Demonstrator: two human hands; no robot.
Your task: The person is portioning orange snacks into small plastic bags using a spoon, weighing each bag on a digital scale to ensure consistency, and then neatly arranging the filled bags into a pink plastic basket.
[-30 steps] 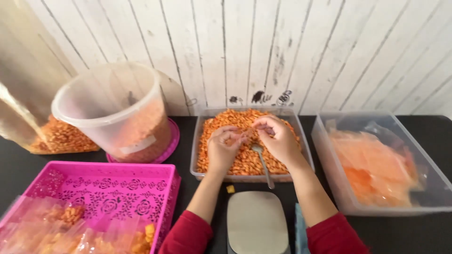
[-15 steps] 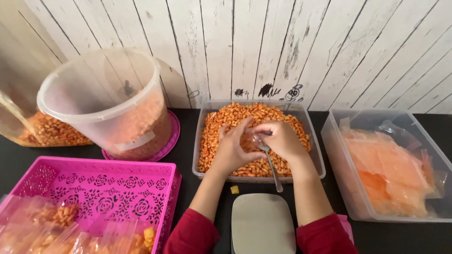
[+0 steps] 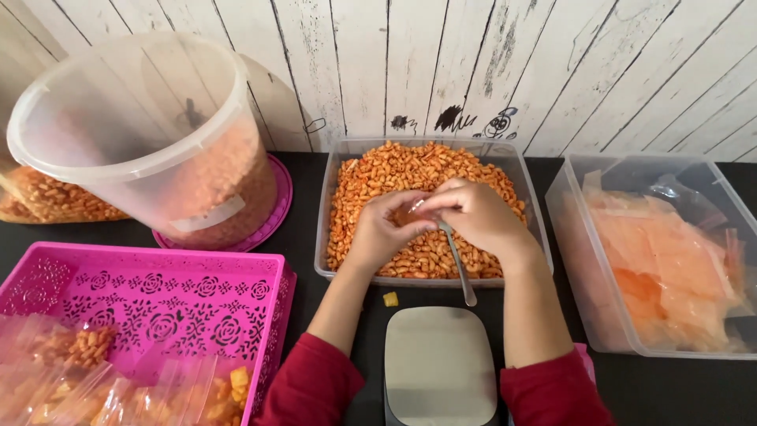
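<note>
Over the clear tub [image 3: 528,207] of orange snack pieces [image 3: 394,177], the left hand [image 3: 380,235] and right hand [image 3: 473,217] meet, fingers pinching a small clear bag [image 3: 408,213] between them. It looks thin, glossy and partly filled. If either pinch slackens, the bag's mouth could sag and pieces spill around the spoon [image 3: 460,268] just below the right fingers.

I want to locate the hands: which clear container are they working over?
The middle clear tub, full of orange snacks; both hands meet above it, unlike the round bucket or right tub.
</note>
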